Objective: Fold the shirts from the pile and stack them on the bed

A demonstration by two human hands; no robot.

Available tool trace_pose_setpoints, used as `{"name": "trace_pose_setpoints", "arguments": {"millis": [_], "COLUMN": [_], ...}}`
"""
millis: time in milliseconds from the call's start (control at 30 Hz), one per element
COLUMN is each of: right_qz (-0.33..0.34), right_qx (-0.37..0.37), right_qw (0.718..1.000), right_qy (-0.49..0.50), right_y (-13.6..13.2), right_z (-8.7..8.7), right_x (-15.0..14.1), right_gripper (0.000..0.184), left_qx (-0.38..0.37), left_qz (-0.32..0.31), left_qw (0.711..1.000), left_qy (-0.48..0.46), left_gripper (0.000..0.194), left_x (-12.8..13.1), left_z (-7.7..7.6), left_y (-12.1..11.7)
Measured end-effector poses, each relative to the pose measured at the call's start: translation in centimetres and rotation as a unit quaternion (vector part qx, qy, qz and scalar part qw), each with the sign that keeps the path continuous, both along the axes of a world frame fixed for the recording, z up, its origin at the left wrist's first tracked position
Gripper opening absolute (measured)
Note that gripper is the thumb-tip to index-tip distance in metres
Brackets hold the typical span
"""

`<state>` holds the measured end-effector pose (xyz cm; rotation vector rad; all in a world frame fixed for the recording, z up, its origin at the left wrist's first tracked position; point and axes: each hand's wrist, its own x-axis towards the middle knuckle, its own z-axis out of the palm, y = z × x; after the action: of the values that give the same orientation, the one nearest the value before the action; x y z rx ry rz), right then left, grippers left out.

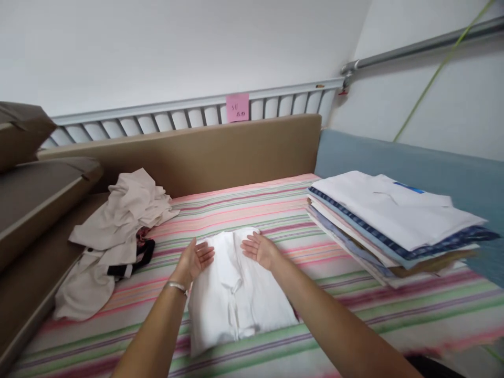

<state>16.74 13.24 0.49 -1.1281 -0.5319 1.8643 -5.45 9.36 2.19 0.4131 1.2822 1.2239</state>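
Observation:
A white shirt [224,294] lies folded on the striped sheet in front of me, its front strip running down the middle. At its upper left edge is my left hand [196,260], palm turned inward with fingers apart. My right hand [260,251] is over the upper right part, fingers spread and palm up. Neither hand grips the cloth; whether the fingers press lightly on it I cannot tell. A silver bracelet [177,286] circles my left wrist.
Folded shirts [389,210] are stacked at the right. Crumpled beige clothes [129,210] lie at the left beside brown cushions [43,194]. Behind the striped sheet [236,210] stand a brown backrest [236,149] and a white radiator [145,123] with a pink note [237,107].

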Motion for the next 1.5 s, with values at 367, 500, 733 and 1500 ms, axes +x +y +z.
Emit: {"name": "trace_pose_setpoints", "arguments": {"millis": [367, 500, 733, 1500], "right_qz": [0.141, 0.197, 0.206, 0.192], "right_qx": [0.535, 0.501, 0.489, 0.541], "right_qw": [0.641, 0.572, 0.53, 0.606], "right_qy": [-0.532, -0.618, -0.662, -0.55], "right_y": [-3.8, -1.9, -0.7, -8.2], "right_z": [-0.9, -2.6, -5.8, -2.7], "right_x": [-0.7, -1.8, -2.1, 0.4], "right_gripper": [0.04, 0.047, 0.051, 0.042], "left_qx": [0.265, 0.217, 0.172, 0.255], "left_qz": [-0.077, -0.094, -0.125, -0.078], "left_qw": [0.625, 0.547, 0.535, 0.615], "left_qy": [0.731, 0.803, 0.817, 0.742], "left_gripper": [0.057, 0.064, 0.065, 0.045], "left_x": [6.0, 7.0, 6.9, 4.5], "left_z": [-5.7, -8.8, -9.2, -9.9], "left_y": [-13.8, -13.3, -12.8, -18.1]}}
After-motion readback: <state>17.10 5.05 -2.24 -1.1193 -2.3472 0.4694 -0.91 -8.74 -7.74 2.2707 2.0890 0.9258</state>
